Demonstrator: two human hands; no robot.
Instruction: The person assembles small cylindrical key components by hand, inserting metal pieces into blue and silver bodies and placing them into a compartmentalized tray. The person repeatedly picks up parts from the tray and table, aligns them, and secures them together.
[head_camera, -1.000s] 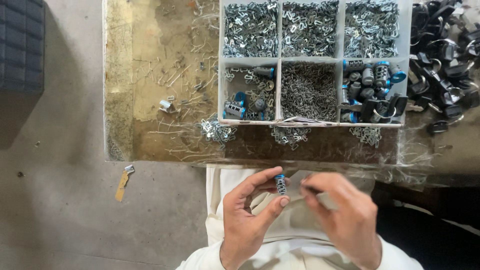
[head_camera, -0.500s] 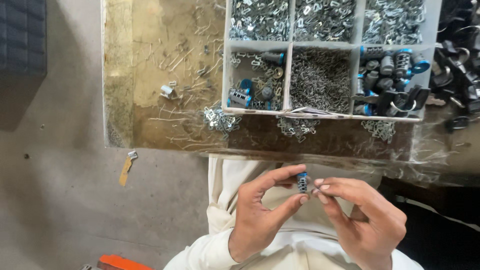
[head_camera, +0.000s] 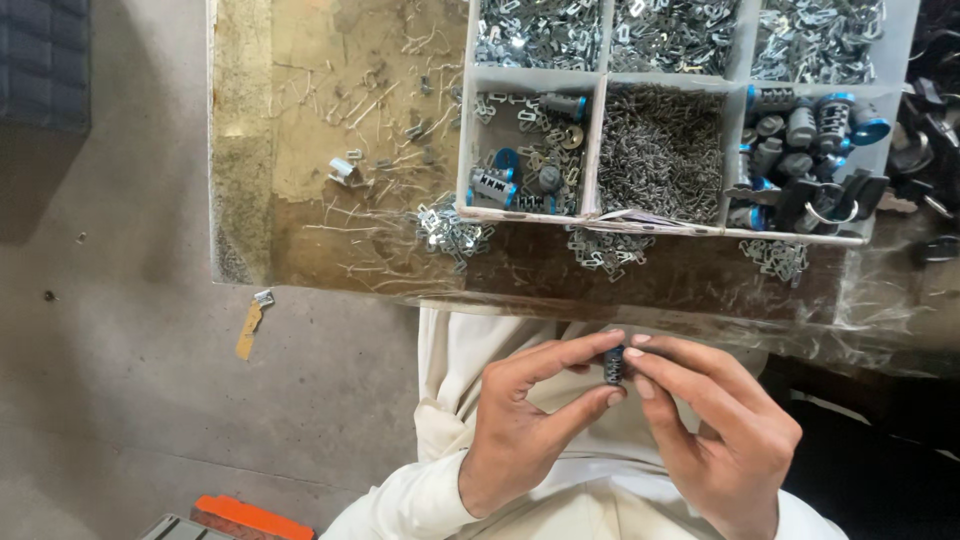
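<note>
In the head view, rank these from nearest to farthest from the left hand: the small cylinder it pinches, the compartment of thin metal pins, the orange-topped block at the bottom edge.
1. Small cylinder, pinched at the fingertips of the left hand.
2. Orange-topped block, lower left on the floor.
3. Pin compartment, up in the grey tray on the table.

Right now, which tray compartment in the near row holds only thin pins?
The middle compartment: it is packed with fine grey pins alone. The left compartment mixes clips and cylinders, and the right compartment holds blue-capped cylinders and dark parts.
</note>
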